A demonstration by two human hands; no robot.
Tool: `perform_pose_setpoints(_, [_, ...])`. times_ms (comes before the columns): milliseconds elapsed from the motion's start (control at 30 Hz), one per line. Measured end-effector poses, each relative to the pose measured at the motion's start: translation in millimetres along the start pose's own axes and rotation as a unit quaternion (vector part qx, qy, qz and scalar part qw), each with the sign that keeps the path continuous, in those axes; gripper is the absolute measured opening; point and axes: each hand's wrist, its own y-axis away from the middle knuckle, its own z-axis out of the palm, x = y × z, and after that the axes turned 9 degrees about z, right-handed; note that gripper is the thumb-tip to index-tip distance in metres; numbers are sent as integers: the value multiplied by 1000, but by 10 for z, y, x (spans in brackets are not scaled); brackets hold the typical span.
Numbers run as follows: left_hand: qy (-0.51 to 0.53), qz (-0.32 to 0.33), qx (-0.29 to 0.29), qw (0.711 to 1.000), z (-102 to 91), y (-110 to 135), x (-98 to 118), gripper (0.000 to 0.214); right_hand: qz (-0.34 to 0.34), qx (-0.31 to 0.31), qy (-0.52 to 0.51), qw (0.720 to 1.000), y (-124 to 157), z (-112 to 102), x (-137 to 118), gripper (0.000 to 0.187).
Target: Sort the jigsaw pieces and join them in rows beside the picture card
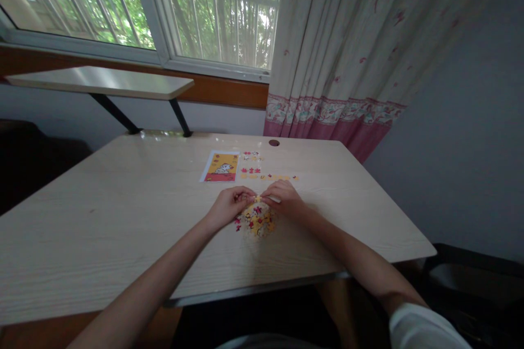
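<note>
My left hand (230,205) and my right hand (283,198) meet over the middle of a light wooden table (123,218). Both pinch small yellow puzzle pieces (257,199) held between their fingertips. Just below the hands lies a heap of loose puzzle pieces (257,221) in yellow, red and white. Farther back a printed reference picture (221,167) with a white animal on yellow and red lies flat. To its right are short joined rows of puzzle pieces (268,176).
A round cable hole (274,143) sits near the table's far edge. A narrow shelf on black brackets (102,82) hangs under the window (172,5). A patterned curtain (347,54) hangs at the right. Dark seating stands at the far left and right.
</note>
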Motion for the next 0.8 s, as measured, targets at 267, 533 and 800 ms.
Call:
perform_pose_setpoints(267, [-10, -4, 21, 1000, 4, 9, 7, 28, -15, 36, 34, 999, -19, -77, -23, 19])
perform_pose_setpoints(533, [-141, 88, -27, 986, -66, 38, 35, 20, 136, 268, -69, 951, -101, -416, 209, 16])
perform_pose_setpoints(800, [-189, 139, -80, 969, -84, 59, 10, 17, 153, 275, -39, 948, -61, -460, 341, 16])
